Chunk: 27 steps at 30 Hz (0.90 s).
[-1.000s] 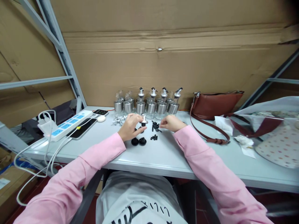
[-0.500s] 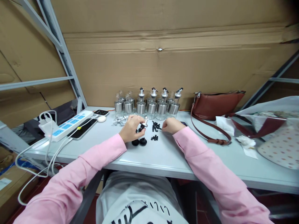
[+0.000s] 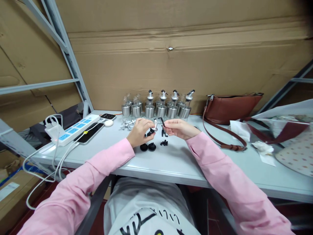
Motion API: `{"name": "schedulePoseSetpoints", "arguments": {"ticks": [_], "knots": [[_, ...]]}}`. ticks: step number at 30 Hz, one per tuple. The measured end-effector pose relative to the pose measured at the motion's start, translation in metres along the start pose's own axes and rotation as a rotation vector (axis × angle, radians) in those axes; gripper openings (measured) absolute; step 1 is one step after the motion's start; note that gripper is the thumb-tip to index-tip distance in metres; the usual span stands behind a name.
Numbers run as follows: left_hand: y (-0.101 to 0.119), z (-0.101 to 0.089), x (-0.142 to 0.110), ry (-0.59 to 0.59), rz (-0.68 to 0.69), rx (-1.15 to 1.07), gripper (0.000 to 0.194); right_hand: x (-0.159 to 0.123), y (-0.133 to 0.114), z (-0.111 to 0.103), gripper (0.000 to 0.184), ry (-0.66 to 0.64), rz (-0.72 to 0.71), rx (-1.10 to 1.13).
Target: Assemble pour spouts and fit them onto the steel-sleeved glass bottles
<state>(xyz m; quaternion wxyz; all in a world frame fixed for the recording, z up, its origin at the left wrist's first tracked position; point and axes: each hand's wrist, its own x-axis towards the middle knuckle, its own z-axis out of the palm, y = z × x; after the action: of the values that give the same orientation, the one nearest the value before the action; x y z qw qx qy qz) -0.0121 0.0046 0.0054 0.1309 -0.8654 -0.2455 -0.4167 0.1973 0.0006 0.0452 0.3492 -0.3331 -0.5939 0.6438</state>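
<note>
My left hand point(image 3: 141, 132) is closed around a pourer spout point(image 3: 155, 125) with a silver top and a black ribbed stopper. Facing it, my right hand point(image 3: 179, 128) pinches a small black lever point(image 3: 161, 121) between thumb and fingertips, a little apart from the spout. Below the hands lie more black levers point(image 3: 164, 133) and a cluster of small black caps point(image 3: 164, 143). Two round black stopper pieces point(image 3: 152, 147) rest beside my left hand. Silver spout parts point(image 3: 127, 124) lie behind it, partly hidden by the hand.
Glass bottles with steel sleeves point(image 3: 149, 111) stand in rows at the back, several with pourers fitted. A power strip point(image 3: 75, 129), a phone point(image 3: 89, 133) and cables occupy the left. On the right are a brown bag point(image 3: 232, 109), tissues point(image 3: 262, 148) and a dotted bag point(image 3: 295, 156).
My right hand has lifted a black lever from the pile and moved left and up toward the spout. My left hand keeps its hold, the spout now tilted more into view.
</note>
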Motion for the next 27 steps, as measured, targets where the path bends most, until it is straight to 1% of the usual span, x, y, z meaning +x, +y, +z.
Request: {"name": "schedulePoseSetpoints", "arguments": {"ticks": [3, 7, 11, 17, 19, 23, 25, 27], "knots": [[0.000, 0.001, 0.000, 0.017, 0.055, 0.042, 0.013, 0.002, 0.004, 0.003, 0.028, -0.007, 0.069, 0.107], [0.000, 0.001, 0.000, -0.013, 0.029, 0.075, 0.012, 0.005, 0.008, 0.004, 0.028, -0.009, 0.102, 0.214], [-0.001, 0.001, 0.000, -0.023, 0.021, 0.083, 0.012, 0.005, 0.009, 0.003, 0.027, -0.016, 0.107, 0.226], [-0.001, 0.002, -0.001, 0.008, 0.057, 0.081, 0.013, 0.005, 0.007, 0.002, 0.023, -0.034, 0.121, 0.209], [-0.001, 0.002, -0.001, 0.019, 0.065, 0.061, 0.017, 0.005, 0.008, 0.002, 0.023, -0.042, 0.139, 0.218], [0.001, 0.001, -0.001, 0.012, 0.017, -0.004, 0.029, 0.006, 0.009, 0.002, 0.026, -0.055, 0.188, 0.253], [0.002, 0.000, -0.001, -0.011, -0.022, -0.003, 0.029, 0.007, 0.010, 0.002, 0.026, -0.060, 0.190, 0.260], [0.002, -0.001, -0.001, -0.011, -0.045, 0.009, 0.024, 0.007, 0.012, 0.004, 0.025, -0.061, 0.177, 0.258]]}}
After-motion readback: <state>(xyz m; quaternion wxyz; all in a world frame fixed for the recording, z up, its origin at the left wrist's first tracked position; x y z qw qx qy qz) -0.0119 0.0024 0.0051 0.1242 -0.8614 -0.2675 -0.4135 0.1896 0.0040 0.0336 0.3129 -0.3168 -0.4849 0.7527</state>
